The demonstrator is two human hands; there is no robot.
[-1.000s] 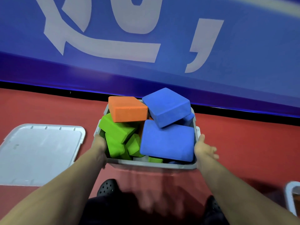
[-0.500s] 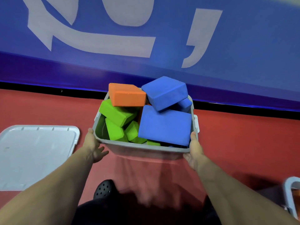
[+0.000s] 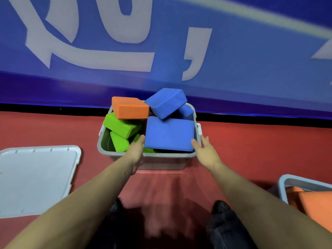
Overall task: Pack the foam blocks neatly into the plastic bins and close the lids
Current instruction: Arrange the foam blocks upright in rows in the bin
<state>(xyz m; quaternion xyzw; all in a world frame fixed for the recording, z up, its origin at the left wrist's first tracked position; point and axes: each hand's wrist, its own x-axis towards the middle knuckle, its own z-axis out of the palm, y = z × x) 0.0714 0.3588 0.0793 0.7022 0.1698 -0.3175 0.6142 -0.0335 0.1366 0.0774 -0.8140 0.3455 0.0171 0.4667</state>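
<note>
The gray bin [image 3: 149,155] sits on the red floor [image 3: 251,146] near the blue wall [image 3: 251,78]. Its blocks are piled crooked. Both hands, left hand [image 3: 135,150] and right hand [image 3: 204,150], reach open for the big blue block [image 3: 169,133]. I think it needs straightening next. The wall's white letters can't be read.

- You have one view only, the head camera, looking forward and down along both forearms.
- It faces the blue wall [image 3: 251,69], with the bin [image 3: 152,156] near, centre frame.
</note>
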